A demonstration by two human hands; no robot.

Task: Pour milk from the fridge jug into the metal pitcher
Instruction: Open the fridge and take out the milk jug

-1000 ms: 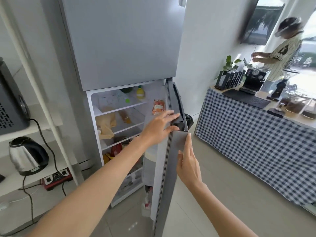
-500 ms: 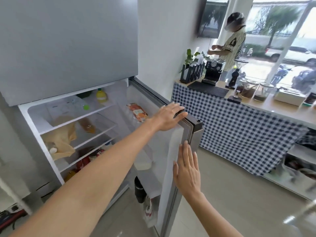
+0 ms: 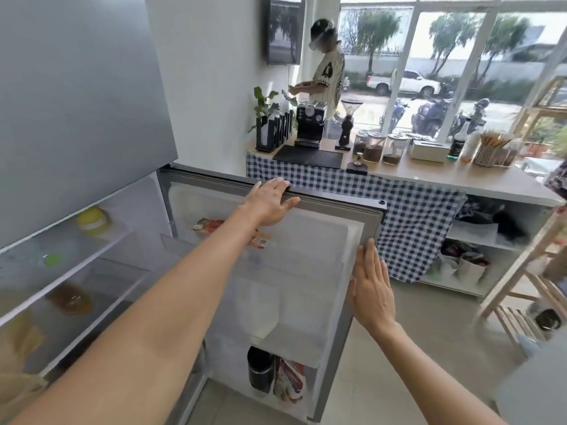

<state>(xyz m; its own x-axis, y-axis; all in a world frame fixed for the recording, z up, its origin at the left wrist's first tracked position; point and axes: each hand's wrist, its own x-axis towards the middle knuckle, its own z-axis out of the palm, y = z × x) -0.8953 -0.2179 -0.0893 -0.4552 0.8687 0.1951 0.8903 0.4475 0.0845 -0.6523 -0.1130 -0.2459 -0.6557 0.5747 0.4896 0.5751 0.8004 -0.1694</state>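
The lower fridge door stands wide open, its inner side facing me. My left hand lies over the door's top edge, fingers hooked on it. My right hand is flat and open against the door's outer side edge. A pale, blurred container sits in the door's middle shelf; I cannot tell whether it is the milk jug. The metal pitcher is not in view.
A dark bottle and a packet stand in the bottom door shelf. Fridge shelves at left hold food. Behind the door runs a checked-cloth counter with an espresso machine; a person stands there. A wooden rack is at right.
The fridge door has swung much wider open to the right, with both hands staying on it. My view has turned right towards the counter and window.
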